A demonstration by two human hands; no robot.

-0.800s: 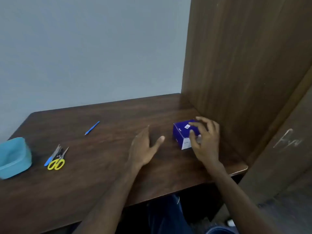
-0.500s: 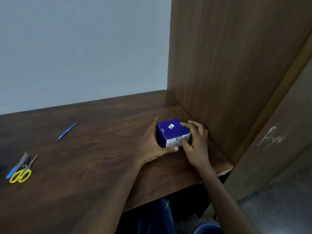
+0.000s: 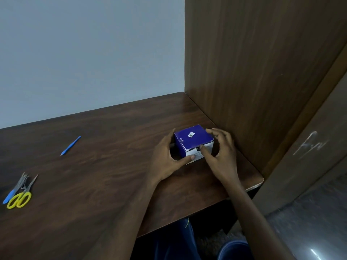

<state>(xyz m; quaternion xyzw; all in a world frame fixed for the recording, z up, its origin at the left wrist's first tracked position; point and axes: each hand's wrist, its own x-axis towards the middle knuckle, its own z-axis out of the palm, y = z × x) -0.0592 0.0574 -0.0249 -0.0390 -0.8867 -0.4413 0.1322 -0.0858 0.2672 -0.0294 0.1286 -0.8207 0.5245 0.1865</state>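
Blue cardboard box (image 3: 193,136), small, white front face: held by both hands, right end of the dark brown wooden tabletop (image 3: 103,175).
Head view: it rests flat, near the brown wooden side panel (image 3: 253,72). Left hand (image 3: 165,160) wraps its left side, thumb on the lower front edge. Right hand (image 3: 223,156) cups the right side, fingers (image 3: 220,135) curled, thumb tip at the lid's front edge. Blue pen (image 3: 70,146) and yellow-handled scissors (image 3: 19,198) lie well apart, leftward.
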